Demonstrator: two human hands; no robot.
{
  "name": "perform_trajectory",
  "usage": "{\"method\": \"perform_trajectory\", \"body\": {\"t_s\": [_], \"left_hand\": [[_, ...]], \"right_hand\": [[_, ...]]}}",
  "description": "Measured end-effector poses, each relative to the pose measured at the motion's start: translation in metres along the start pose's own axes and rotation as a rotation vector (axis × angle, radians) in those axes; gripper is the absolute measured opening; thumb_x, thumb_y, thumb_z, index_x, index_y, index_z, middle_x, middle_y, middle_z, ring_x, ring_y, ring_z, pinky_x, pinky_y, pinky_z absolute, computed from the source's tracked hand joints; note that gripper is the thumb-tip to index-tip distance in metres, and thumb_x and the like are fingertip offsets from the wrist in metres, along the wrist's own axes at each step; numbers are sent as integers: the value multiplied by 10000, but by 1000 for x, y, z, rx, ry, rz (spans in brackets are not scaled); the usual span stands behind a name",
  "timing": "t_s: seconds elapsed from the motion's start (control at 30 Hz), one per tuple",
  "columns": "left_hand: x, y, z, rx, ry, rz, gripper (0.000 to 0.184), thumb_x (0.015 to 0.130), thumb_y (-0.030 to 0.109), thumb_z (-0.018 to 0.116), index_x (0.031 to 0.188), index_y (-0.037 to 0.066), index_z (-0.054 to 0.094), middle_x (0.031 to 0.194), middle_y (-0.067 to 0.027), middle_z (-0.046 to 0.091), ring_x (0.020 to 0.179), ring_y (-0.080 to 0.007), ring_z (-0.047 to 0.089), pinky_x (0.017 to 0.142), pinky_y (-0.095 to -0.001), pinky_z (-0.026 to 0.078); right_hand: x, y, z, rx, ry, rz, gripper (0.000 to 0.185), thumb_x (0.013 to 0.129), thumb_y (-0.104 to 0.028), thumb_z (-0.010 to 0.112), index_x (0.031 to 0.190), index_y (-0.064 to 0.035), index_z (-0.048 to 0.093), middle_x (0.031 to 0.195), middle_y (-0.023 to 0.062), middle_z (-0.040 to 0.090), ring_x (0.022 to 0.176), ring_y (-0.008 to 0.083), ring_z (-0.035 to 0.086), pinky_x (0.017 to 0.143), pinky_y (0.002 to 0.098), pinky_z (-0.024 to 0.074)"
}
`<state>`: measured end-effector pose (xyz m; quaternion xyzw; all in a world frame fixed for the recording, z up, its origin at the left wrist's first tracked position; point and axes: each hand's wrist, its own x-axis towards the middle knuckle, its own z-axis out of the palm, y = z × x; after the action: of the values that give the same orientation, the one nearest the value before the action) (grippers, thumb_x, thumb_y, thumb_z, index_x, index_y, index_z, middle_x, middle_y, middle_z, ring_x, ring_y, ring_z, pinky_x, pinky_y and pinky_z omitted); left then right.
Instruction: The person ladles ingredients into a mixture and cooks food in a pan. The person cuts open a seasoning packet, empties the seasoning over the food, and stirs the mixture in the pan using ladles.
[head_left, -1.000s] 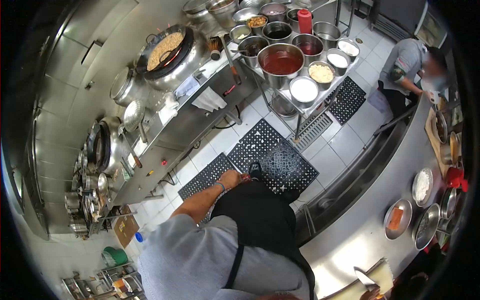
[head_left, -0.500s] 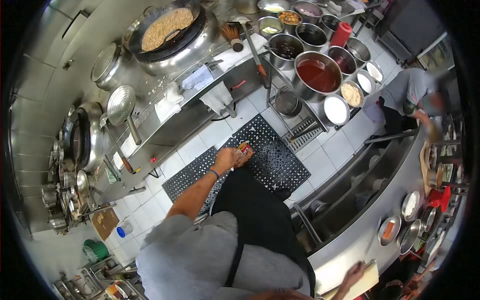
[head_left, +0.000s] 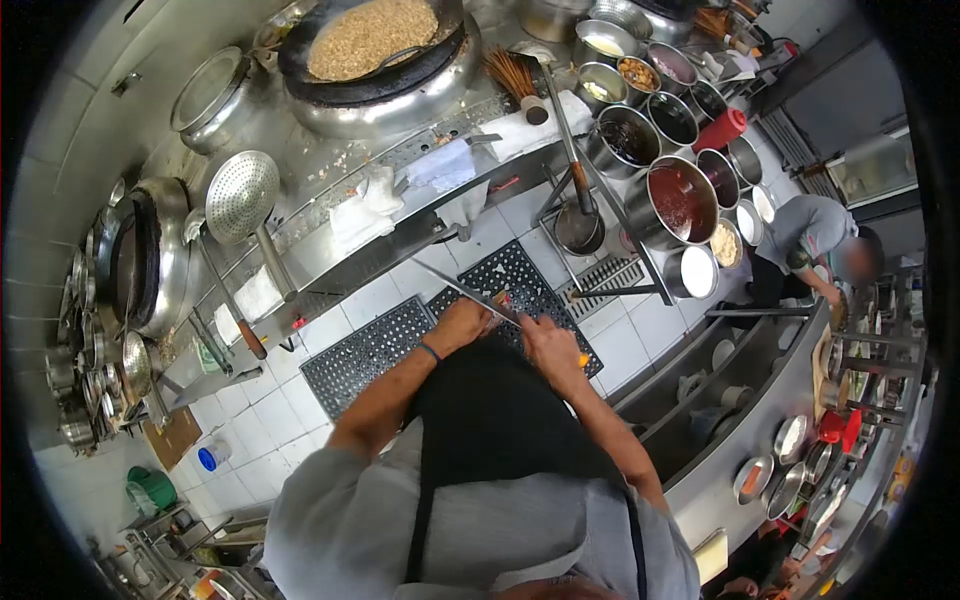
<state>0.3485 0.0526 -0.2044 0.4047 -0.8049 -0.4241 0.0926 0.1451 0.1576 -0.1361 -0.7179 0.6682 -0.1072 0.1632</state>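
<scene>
My left hand (head_left: 462,325) is closed on a small packet (head_left: 501,298) with red and yellow print, in front of my black apron. Most of the packet is hidden by the fingers and the blade. My right hand (head_left: 552,352) grips a knife (head_left: 455,285), whose long thin blade slants up and left across the packet. An orange bit (head_left: 583,360) shows at the lower side of my right hand; it may be the handle's end. Below both hands lies a black perforated floor mat (head_left: 365,350).
Ahead, a stove counter carries a wok (head_left: 460,55) of browned food, a perforated ladle (head_left: 243,195) and white towels (head_left: 365,215). Sauce pots (head_left: 680,205) stand front right. A steel counter (head_left: 690,490) runs along my right. Another person (head_left: 810,240) bends over it farther off.
My right hand has come from the counter at lower right to beside my left hand, now with a knife in it. My left hand still holds the packet. The view has shifted.
</scene>
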Motion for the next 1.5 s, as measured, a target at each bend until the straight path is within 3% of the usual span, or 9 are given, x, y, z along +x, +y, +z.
{"method": "perform_trajectory", "body": {"t_s": [0.33, 0.63, 0.7, 0.73, 0.8, 0.9, 1.2, 1.4, 1.5], "left_hand": [[-11, 9, 24, 62, 72, -7, 248, 958, 302, 610, 1079, 126, 735, 957, -204, 720, 887, -423, 689, 771, -514, 537], [-31, -15, 49, 145, 100, 10, 259, 970, 239, 588, 1120, 78, 725, 1107, -173, 726, 983, -375, 694, 838, -476, 546], [-14, -2, 52, -102, 1, -51, 300, 976, 162, 588, 1229, 55, 709, 1247, -152, 705, 1107, -295, 694, 909, -420, 553], [-6, 19, 48, 123, 2, 251, 311, 991, 162, 587, 1242, 8, 689, 1261, -133, 708, 1114, -259, 694, 918, -364, 559], [-7, 8, 59, -84, -32, -80, 426, 1064, 323, 507, 1223, -30, 686, 1128, -188, 745, 958, -296, 737, 785, -335, 583], [7, -52, 76, 311, -34, 22, 608, 1095, 423, 407, 912, -75, 705, 788, -285, 666, 701, -429, 645, 602, -510, 460], [49, -15, 112, 391, -482, 173, 484, 1012, 360, 521, 870, -61, 712, 757, -281, 675, 678, -423, 662, 631, -494, 489], [77, 27, 122, 364, -519, 296, 459, 982, 356, 555, 893, -61, 724, 768, -279, 686, 707, -425, 687, 654, -486, 508], [87, 30, 115, 457, -501, 283, 298, 904, 229, 609, 1007, -16, 745, 867, -285, 697, 836, -454, 704, 718, -522, 539]], "right_hand": [[-3, 19, 2, -66, -107, -102, 228, 945, -198, 587, 1167, -144, 587, 888, 172, 660, 712, 363, 717, 588, 512, 561], [-149, 158, -31, -45, -155, 296, 213, 938, -222, 583, 1113, -118, 646, 898, 174, 678, 808, 367, 714, 683, 505, 576], [-183, 153, -39, 35, -70, 405, 204, 929, -203, 561, 1051, -88, 677, 899, 189, 719, 859, 375, 720, 707, 519, 573], [-198, 143, -55, 37, -85, 489, 164, 929, -188, 570, 998, -69, 659, 871, 198, 710, 839, 378, 719, 676, 514, 571], [-234, 137, -49, 131, 194, 621, 149, 923, -180, 604, 993, -58, 655, 824, 206, 692, 807, 415, 706, 681, 534, 565], [-293, 121, -62, 247, 488, 793, 249, 965, -236, 597, 1154, -96, 682, 956, 191, 723, 858, 391, 708, 740, 509, 561], [-536, 67, -98, 81, 1010, 1617, 313, 925, -311, 703, 1165, -110, 705, 795, 185, 710, 650, 319, 684, 632, 419, 559], [-724, 74, -90, -321, 660, 2101, 249, 908, -233, 607, 1112, -122, 694, 950, 191, 733, 872, 395, 704, 764, 505, 552], [-799, 80, -63, -421, 635, 2041, 278, 867, -200, 601, 1123, -125, 679, 955, 181, 735, 885, 402, 703, 770, 511, 556]]}}
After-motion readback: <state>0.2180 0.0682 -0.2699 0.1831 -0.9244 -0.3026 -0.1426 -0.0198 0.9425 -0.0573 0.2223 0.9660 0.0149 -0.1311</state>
